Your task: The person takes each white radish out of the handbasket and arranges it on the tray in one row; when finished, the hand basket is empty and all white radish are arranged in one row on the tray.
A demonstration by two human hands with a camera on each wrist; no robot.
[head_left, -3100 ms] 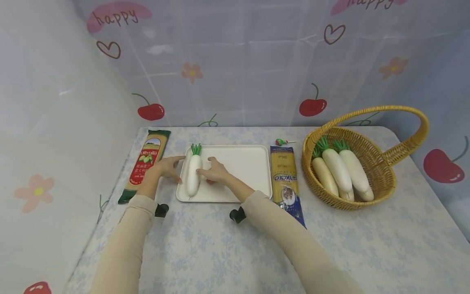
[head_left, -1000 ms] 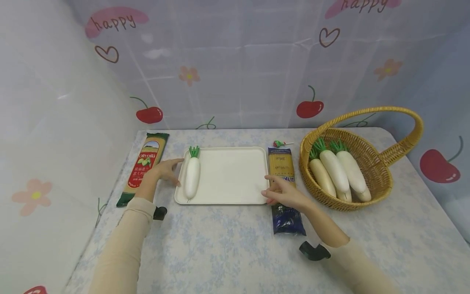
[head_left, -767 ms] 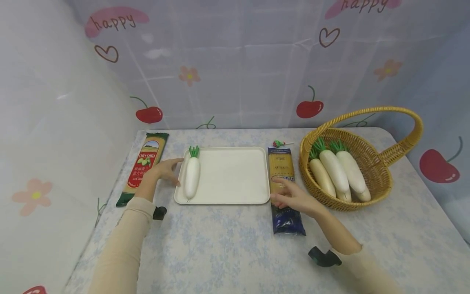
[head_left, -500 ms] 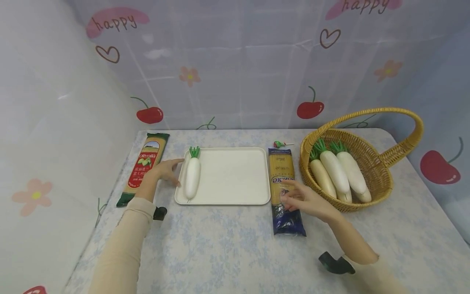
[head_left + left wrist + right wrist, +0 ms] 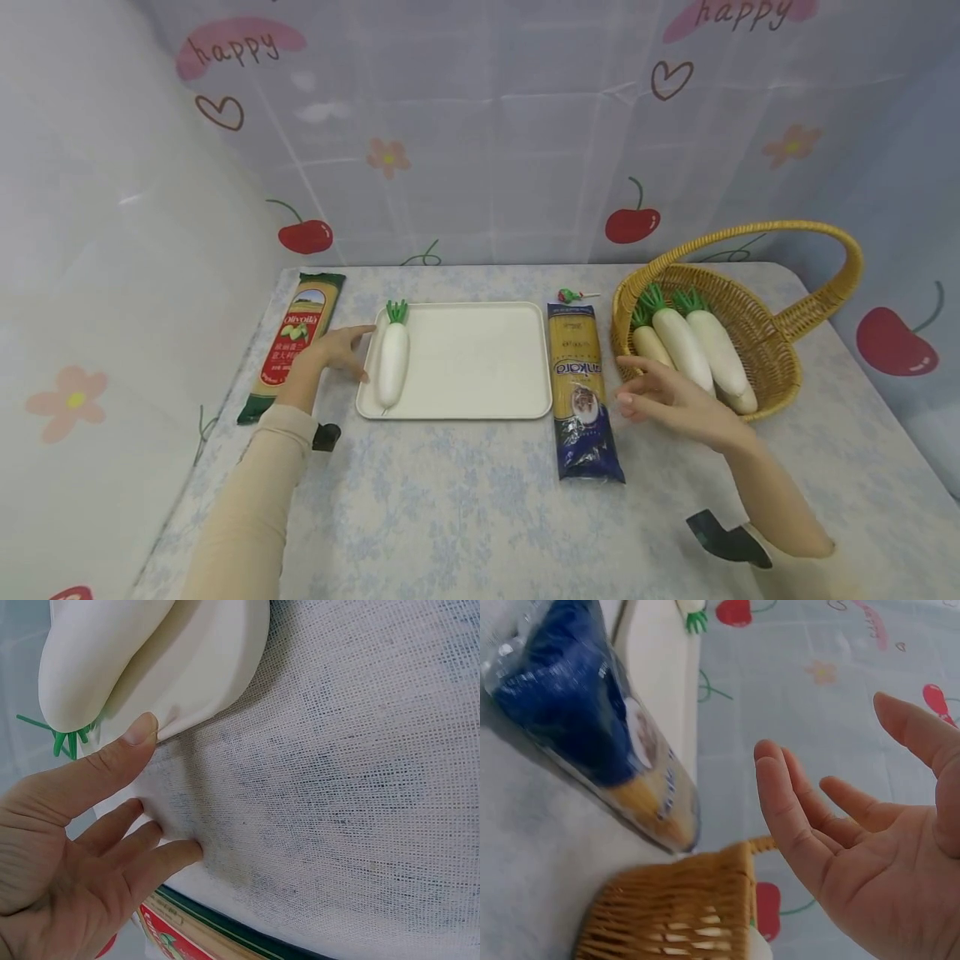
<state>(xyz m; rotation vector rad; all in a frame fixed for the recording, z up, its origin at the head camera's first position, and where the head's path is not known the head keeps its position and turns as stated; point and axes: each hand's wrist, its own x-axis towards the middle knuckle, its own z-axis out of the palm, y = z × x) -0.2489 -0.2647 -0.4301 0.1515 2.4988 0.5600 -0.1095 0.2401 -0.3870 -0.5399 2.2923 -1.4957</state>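
Note:
One white radish with a green top [image 5: 393, 358] lies along the left side of the white tray [image 5: 480, 362]. My left hand [image 5: 339, 350] is at the tray's left edge with spread fingers; in the left wrist view its thumb [image 5: 124, 754] reaches the tray's rim. My right hand [image 5: 678, 404] holds nothing, its fingers loosely bent, over the front left of the wicker basket [image 5: 787, 367], overlapping it in the head view. Several white radishes [image 5: 716, 350] lie in the basket, partly hidden by that hand. Between tray and basket lies a blue and yellow pasta packet [image 5: 576, 342].
A red and green pasta packet [image 5: 292, 337] lies left of the tray, behind my left hand. A small lollipop [image 5: 572, 295] is at the back, above the blue packet. The basket's tall handle [image 5: 832, 229] arches up at the right.
My right hand has left the radish on the tray and moved right, across the blue pasta packet to the basket's front. My left hand stays at the tray's left edge.

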